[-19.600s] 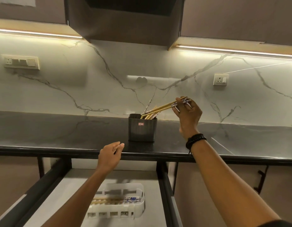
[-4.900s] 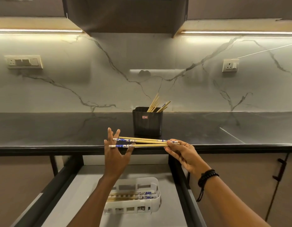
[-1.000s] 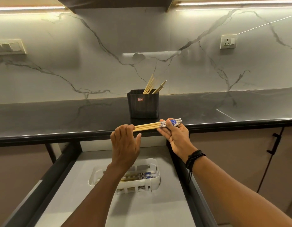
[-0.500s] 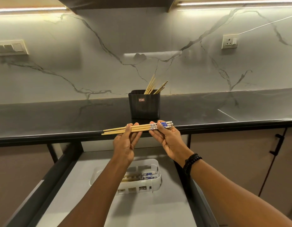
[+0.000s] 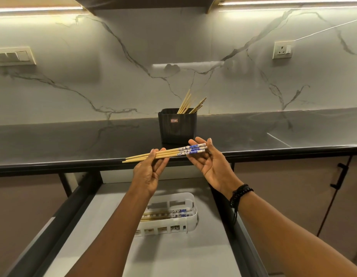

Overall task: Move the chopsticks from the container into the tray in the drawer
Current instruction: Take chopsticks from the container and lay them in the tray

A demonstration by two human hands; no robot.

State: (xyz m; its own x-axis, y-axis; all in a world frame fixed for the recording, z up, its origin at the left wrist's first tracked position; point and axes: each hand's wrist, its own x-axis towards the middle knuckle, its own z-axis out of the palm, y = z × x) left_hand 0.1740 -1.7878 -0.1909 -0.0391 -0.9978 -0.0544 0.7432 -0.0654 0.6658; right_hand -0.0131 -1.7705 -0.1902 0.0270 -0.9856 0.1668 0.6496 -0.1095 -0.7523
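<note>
A bundle of wooden chopsticks point(image 5: 173, 153) with blue-and-white patterned ends lies level between my hands, above the counter's front edge. My left hand point(image 5: 148, 171) pinches the plain half near the tips. My right hand point(image 5: 208, 159) cradles the patterned ends in its fingers, palm up. Behind them a black container point(image 5: 177, 126) stands on the counter with several more chopsticks point(image 5: 190, 103) sticking out. Below, the white slotted tray point(image 5: 190, 201) sits in the open drawer point(image 5: 173, 252) with some chopsticks lying inside; my left forearm hides its left part.
The dark counter point(image 5: 73, 140) runs across the view under a marble wall. The drawer's dark side rails point(image 5: 243, 236) frame the tray. A cabinet door with a black handle point(image 5: 338, 176) is to the right.
The bundle has shifted a little to the right and my right hand has turned more palm-up under the patterned ends. The chopsticks are now gathered tightly together.
</note>
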